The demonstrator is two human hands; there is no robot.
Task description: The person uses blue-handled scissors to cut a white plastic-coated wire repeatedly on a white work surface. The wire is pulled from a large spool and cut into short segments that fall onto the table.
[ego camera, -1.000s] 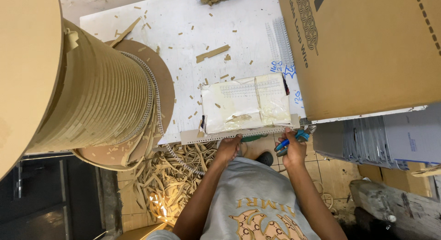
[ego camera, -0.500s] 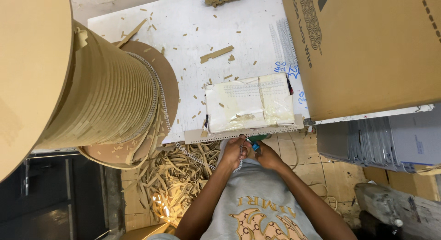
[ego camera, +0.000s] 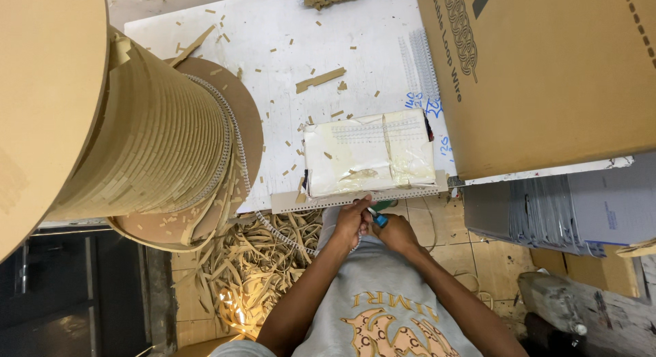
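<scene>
Holding the wire strand [ego camera: 287, 235] off the big spool [ego camera: 137, 138] in our closed left hand [ego camera: 352, 220], we grip blue-handled cutters [ego camera: 378, 218] in our right hand [ego camera: 396, 232] below the counter [ego camera: 273, 49] edge; cut seemingly unfinished.

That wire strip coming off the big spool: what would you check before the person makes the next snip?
1. Left hand gripping the wire binding strip: ok.
2. Right hand holding the blue-handled cutters: ok.
3. Cutter blades placed on the strip: cannot tell, hidden between the hands.
4. Strip running freely from the spool: ok, it hangs slack over the scraps.
5. Fingers away from the blades: cannot tell.
</scene>
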